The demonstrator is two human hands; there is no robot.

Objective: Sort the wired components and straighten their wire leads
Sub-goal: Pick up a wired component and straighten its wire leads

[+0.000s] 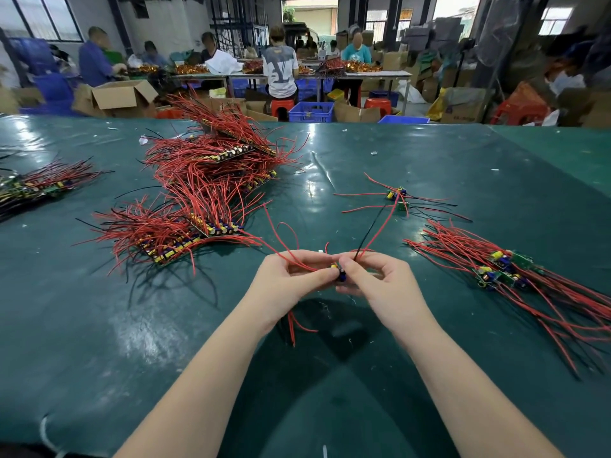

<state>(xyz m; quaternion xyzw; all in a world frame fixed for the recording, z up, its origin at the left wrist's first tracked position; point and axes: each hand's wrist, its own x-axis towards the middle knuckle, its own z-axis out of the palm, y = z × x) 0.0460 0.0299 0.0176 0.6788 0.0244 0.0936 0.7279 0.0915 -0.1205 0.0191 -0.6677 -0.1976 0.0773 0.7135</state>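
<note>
Both hands' fingers (325,276) pinch one wired component (340,274) (red leads trailing).

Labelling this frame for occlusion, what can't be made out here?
- Held component, head view: mostly covered by the left hand and right hand; its board cannot be seen.
- Right pile: its leads are cut off by the right edge.
- Left pile: cut off by the left edge.
- Big pile: boards buried under red leads, uncountable.
</note>
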